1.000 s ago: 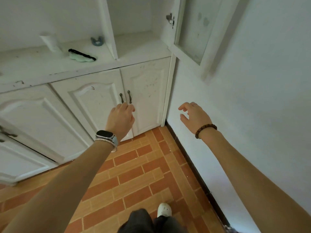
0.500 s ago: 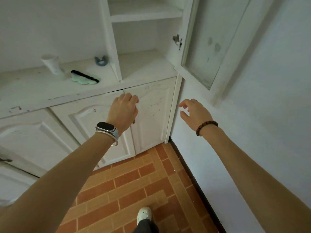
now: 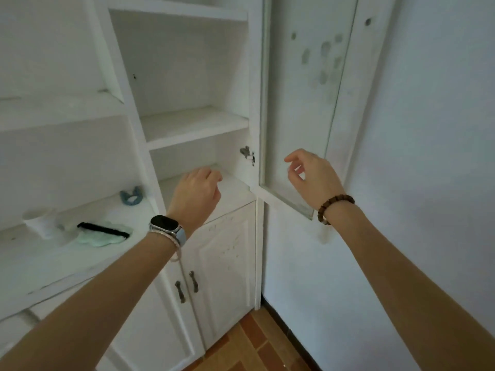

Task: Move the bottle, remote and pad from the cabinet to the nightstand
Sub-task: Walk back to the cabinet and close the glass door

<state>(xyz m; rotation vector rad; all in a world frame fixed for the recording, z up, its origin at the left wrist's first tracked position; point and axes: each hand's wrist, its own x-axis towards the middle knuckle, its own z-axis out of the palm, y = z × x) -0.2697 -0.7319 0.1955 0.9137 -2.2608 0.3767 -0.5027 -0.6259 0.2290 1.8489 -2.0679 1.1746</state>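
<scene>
Both hands, left (image 3: 197, 195) and right (image 3: 312, 176), are open and hold nothing. The right could bump the glass door (image 3: 300, 103) just beside it. The left could knock over the white cup (image 3: 40, 222) reaching along the counter (image 3: 40, 263).

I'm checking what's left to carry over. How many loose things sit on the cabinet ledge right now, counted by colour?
White: 1, the blurry cup-like container
Pale green with a black strip: 1, the flat pad
Blue-grey: 1, the small curved item
Total: 3. Both hands are empty.
</scene>
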